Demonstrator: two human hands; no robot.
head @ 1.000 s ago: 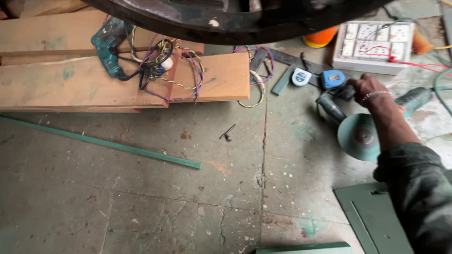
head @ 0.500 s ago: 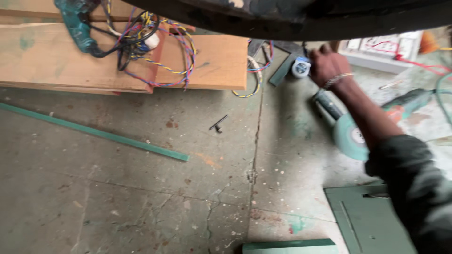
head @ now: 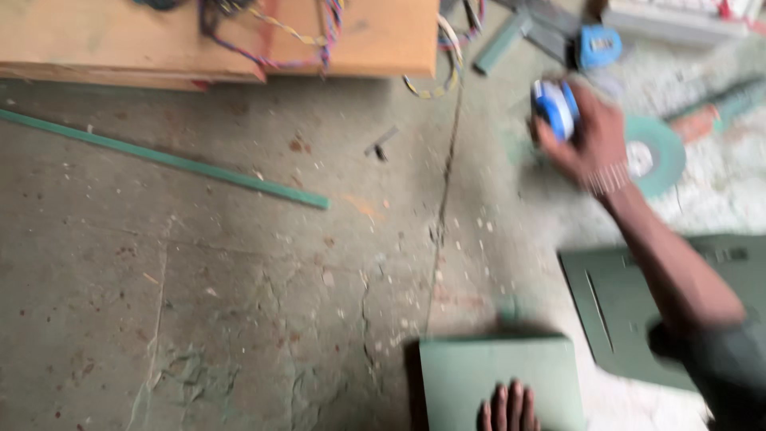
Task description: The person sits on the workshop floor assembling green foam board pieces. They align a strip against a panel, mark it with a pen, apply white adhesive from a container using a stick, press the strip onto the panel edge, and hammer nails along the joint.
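a blue and white tape measure is clasped in the closed right hand above the floor, and it could be dropped on the grinder disc if the grip is loosened, while the left hand lies flat on a green panel.

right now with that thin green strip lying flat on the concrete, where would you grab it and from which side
Probably at the near free end of the green strip, coming down from above and pinching its two long edges. It lies flat on the concrete floor with bare floor around that end, and it is too thin to get under. The right hand already holds a blue and white tape measure; the left hand rests on a green panel.
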